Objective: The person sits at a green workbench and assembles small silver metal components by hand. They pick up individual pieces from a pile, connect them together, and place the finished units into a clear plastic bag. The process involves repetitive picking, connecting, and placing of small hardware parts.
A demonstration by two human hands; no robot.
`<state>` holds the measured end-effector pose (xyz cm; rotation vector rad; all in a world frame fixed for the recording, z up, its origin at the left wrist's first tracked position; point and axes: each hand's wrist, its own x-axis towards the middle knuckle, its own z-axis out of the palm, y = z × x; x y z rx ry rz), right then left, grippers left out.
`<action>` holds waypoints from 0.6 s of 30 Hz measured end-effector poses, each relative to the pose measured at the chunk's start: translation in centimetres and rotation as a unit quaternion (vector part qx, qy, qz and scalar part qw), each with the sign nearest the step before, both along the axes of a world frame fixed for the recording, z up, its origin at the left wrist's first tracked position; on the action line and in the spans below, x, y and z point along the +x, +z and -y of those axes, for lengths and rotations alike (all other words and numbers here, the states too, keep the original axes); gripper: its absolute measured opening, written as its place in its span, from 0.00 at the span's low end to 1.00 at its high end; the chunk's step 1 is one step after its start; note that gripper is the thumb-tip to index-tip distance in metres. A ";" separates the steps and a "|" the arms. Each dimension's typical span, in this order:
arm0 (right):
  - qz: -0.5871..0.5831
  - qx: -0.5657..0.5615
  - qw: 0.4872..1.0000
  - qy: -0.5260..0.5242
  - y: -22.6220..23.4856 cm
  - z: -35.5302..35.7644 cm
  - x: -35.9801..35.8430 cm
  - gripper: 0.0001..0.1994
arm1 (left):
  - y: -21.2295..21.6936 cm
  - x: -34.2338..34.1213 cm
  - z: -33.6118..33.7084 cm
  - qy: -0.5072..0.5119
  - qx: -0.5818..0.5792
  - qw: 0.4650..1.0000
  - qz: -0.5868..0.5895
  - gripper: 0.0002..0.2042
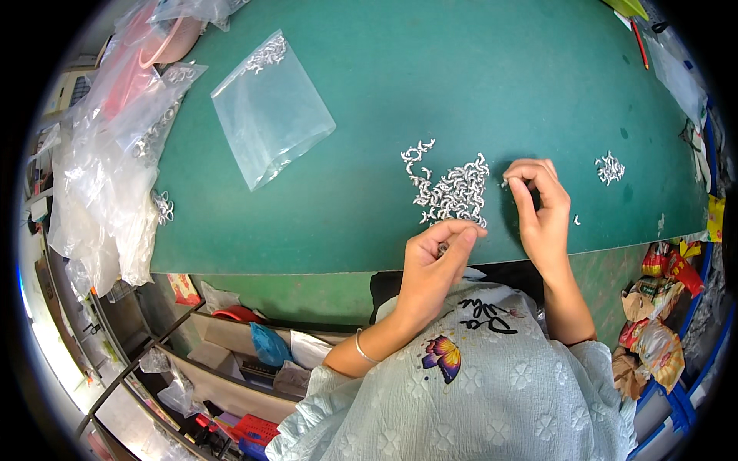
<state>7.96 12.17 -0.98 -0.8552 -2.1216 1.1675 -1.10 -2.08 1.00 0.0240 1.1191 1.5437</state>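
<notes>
A loose pile of small curved silvery metal pieces [459, 188] lies on the green table [369, 84] in front of me. My left hand [440, 257] is at the pile's near edge, thumb and forefinger pinched together, with a bit of metal showing inside the curled fingers. To the right of the pile, my right hand [542, 203] is closed in a pinch, and a small metal piece [504, 183] shows at its fingertips. A smaller heap of similar pieces [610, 168] sits farther right. One single curved piece [576, 220] lies between that heap and my right hand.
A clear plastic bag [273, 115] with some metal pieces in its far end lies left of the pile. Large plastic bags [115, 169] and a pink basket [175, 42] crowd the left edge. A red pen [639, 44] lies far right. Shelves with boxes [231, 346] stand below left.
</notes>
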 end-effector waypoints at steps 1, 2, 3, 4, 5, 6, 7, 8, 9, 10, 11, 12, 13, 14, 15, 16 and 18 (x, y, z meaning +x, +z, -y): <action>-0.022 -0.096 0.995 -0.003 0.4 0.5 0.3 0.00 | -0.2 0.2 -0.1 0.020 0.007 0.998 -0.062 0.05; -0.059 -0.240 0.969 0.016 1.0 1.0 0.7 0.03 | -0.6 0.6 -0.3 0.039 0.015 0.991 -0.124 0.05; -0.076 -0.290 0.953 0.037 1.5 1.5 0.8 0.04 | -0.8 0.9 -0.4 0.058 0.022 0.981 -0.185 0.06; -0.093 -0.338 0.935 0.058 1.9 2.0 0.9 0.04 | -0.8 0.9 -0.4 0.061 0.021 0.971 -0.228 0.07; -0.110 -0.386 0.913 0.078 2.1 2.3 1.0 0.05 | -0.5 1.0 -0.5 0.062 0.020 0.960 -0.271 0.08; -0.115 -0.407 0.901 0.096 2.0 2.5 1.3 0.06 | -0.2 1.1 -0.5 0.062 0.019 0.948 -0.313 0.10; -0.121 -0.422 0.893 0.097 2.2 2.7 1.4 0.06 | 0.3 1.1 -0.6 0.067 0.014 0.949 -0.308 0.10; -0.127 -0.437 0.885 0.099 2.3 2.9 1.4 0.06 | 0.8 1.2 -0.7 0.071 0.008 0.950 -0.303 0.10; -0.133 -0.451 0.877 0.101 2.4 3.1 1.5 0.06 | 1.1 1.3 -0.8 0.075 0.002 0.951 -0.299 0.10; -0.133 -0.450 0.877 0.100 2.4 3.2 1.6 0.06 | 1.0 1.3 -0.7 0.074 0.001 0.945 -0.320 0.09; -0.135 -0.447 0.879 0.100 2.4 3.3 1.6 0.06 | 0.9 1.3 -0.6 0.073 0.001 0.937 -0.341 0.09; -0.136 -0.444 0.880 0.099 2.5 3.5 1.6 0.06 | 0.8 1.3 -0.6 0.071 0.000 0.930 -0.362 0.08; -0.137 -0.441 0.882 0.098 2.5 3.5 1.7 0.06 | 0.7 1.3 -0.5 0.073 0.005 0.925 -0.374 0.09; -0.137 -0.445 0.879 0.098 2.5 3.6 1.7 0.06 | 0.6 1.3 -0.5 0.076 0.010 0.919 -0.386 0.09; -0.137 -0.449 0.877 0.099 2.6 3.7 1.7 0.06 | 0.6 1.3 -0.4 0.078 0.014 0.914 -0.398 0.09; -0.137 -0.454 0.875 0.099 2.6 3.7 1.7 0.06 | 0.6 1.3 -0.4 0.079 0.018 0.910 -0.407 0.10; -0.143 -0.476 0.862 0.096 2.7 3.8 1.7 0.06 | 0.6 1.2 -0.4 0.081 0.026 0.901 -0.425 0.10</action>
